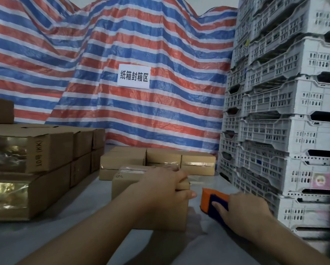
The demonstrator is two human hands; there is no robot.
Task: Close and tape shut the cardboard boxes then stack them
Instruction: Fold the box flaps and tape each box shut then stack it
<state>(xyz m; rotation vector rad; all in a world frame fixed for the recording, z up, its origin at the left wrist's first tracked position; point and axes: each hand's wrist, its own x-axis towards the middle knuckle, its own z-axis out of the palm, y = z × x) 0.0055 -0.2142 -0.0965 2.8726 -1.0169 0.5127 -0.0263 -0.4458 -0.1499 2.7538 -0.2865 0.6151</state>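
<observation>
i take the cardboard box (148,205) under my left hand (166,190) as the landmark. it sits on the pale work surface (83,217), in front of the row of taped boxes (160,161) and to the right of the taller stack of boxes (35,159). my left hand lies over the box's top right edge, fingers curled down over the flaps and the thumb against its right side, so it grips the box and holds the flaps shut. just right of the box, my right hand (244,211) rests on the orange and blue tape dispenser (214,201), fingers laid across its top; i cannot tell whether they have wrapped around it. right of that stand the white plastic crates (284,131).

i judge the box light and fairly stiff, though the flaps will likely spring up if i ease off, and the walls could dent under a hard squeeze. best to press flat near the centre seam and leave a bare strip for tape. for stacking, i would take it by two opposite side walls, low down, since taped cardboard looks smooth and could slip.
</observation>
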